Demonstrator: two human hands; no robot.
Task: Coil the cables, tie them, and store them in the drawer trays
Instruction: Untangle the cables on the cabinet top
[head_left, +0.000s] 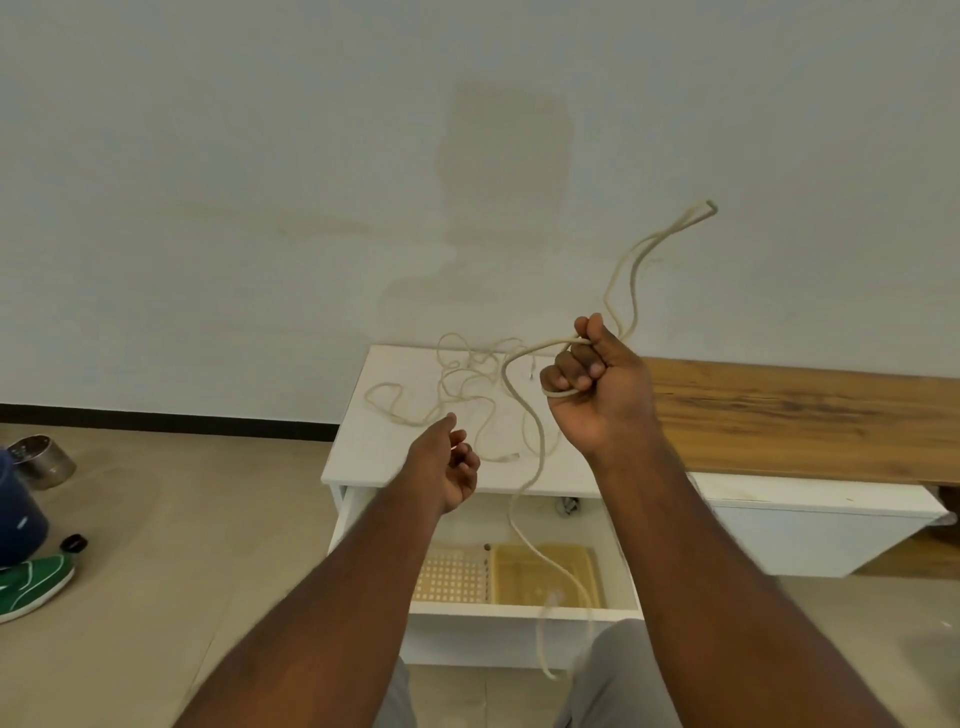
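Observation:
My right hand is raised above the white cabinet top and grips a thick cream cable. One doubled end of it sticks up to the upper right; the other part hangs down past the open drawer. My left hand hovers over the cabinet's front edge, fingers loosely curled, holding nothing. A thinner tangled cream cable lies spread on the cabinet top. Inside the drawer sit a perforated cream tray and a yellowish tray.
A wooden bench top runs to the right of the cabinet. On the floor at left are a metal pot, a dark blue container, a small black cap and a green shoe.

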